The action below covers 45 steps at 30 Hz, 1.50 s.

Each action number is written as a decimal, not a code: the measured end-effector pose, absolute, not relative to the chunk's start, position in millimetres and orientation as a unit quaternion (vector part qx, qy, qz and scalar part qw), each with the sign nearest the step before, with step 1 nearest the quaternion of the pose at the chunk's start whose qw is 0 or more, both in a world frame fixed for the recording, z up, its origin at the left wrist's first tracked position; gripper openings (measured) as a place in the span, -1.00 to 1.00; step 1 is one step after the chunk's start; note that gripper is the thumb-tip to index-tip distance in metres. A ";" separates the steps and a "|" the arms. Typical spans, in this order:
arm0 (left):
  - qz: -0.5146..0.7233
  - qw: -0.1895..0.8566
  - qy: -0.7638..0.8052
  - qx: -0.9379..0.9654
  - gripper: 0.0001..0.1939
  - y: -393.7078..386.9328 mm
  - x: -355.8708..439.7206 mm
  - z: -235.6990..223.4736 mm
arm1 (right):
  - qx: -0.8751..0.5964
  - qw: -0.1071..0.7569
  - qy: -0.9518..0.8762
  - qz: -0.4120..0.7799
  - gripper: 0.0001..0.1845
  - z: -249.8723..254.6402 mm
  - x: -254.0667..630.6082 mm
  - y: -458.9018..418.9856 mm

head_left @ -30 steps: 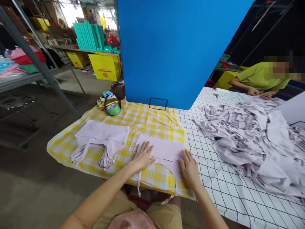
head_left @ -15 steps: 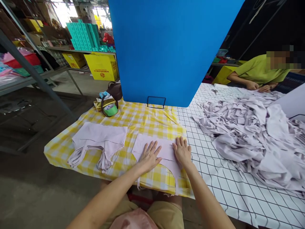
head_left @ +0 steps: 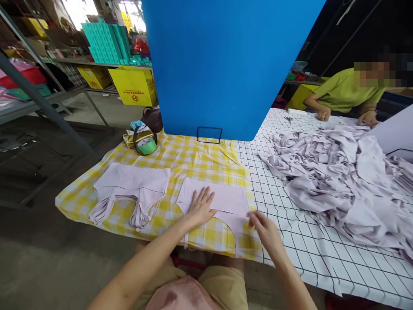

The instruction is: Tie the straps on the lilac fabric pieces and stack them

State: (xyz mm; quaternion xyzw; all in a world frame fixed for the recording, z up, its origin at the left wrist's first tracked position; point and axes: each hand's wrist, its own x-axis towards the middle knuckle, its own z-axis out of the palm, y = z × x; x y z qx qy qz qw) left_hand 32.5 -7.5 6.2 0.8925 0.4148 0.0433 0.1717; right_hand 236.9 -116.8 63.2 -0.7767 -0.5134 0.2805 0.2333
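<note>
A pale lilac camisole [head_left: 222, 196] lies flat on the yellow checked cloth [head_left: 190, 159], its thin straps toward me at the table's front edge. On its left half my left hand [head_left: 202, 206] rests flat, fingers spread. My right hand [head_left: 263, 227] is at the camisole's right edge, with curled fingers pinching the fabric there; the fingertips are slightly blurred. To the left lies a stack of similar camisoles [head_left: 132, 177], bodies at the back and bunched straps toward me.
A large heap of lilac garments [head_left: 332, 172] covers the white grid cloth [head_left: 274, 193] at right. A blue board [head_left: 232, 69] on a wire stand rises behind. Tape [head_left: 147, 146] and a dark bag [head_left: 153, 119] sit back left. Scissors [head_left: 288, 119] lie near a co-worker [head_left: 345, 90].
My right hand has gone from lying flat on the camisole to curled fingers at its right edge. My left hand stays flat on the fabric. The co-worker's hands have moved apart.
</note>
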 end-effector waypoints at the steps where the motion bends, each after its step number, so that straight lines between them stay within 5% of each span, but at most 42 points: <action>1: 0.042 0.181 0.415 0.890 -0.39 -7.9 34.1 10.1 | -0.718 0.235 -0.519 0.400 -0.46 63.9 231.3 -137.7; 4: 0.054 0.192 0.383 0.902 -0.41 -13.9 43.0 19.0 | -0.629 0.129 -0.459 0.615 -0.42 45.5 210.5 -187.6; 8: 0.052 0.199 0.325 0.923 -0.39 -29.9 61.5 16.3 | -0.747 0.260 -0.380 0.479 -0.31 -3.0 180.0 -205.9; 12: 0.040 0.193 0.347 0.917 -0.18 -40.7 76.0 2.5 | -0.697 0.408 -0.303 0.506 -0.41 -21.0 157.9 -205.9; 20: 0.003 0.205 0.363 0.909 0.00 -39.0 81.1 4.6 | -0.723 0.327 -0.380 0.476 -0.43 26.7 168.4 -252.2; 24: -0.019 0.219 0.367 0.904 -0.01 -40.1 80.6 15.8 | -0.747 0.274 -0.477 0.372 -0.51 42.5 176.7 -273.9; 29: -0.022 0.220 0.369 0.903 -0.01 -40.3 81.1 17.5 | -0.708 0.240 -0.663 0.032 -0.68 55.8 190.1 -286.4; 32: -0.021 0.223 0.365 0.904 -0.01 -40.1 81.0 16.5 | -0.675 0.170 -0.714 -0.076 -0.68 71.1 198.3 -283.7; 39: 0.006 0.214 0.366 0.905 -0.02 -40.5 79.4 12.5 | -0.654 0.226 -0.719 -0.063 -0.48 92.7 201.8 -273.9; 45: 0.058 0.296 0.356 0.884 -0.25 -51.2 81.7 30.4 | -0.644 0.255 -0.721 -0.014 -0.59 112.9 213.5 -256.1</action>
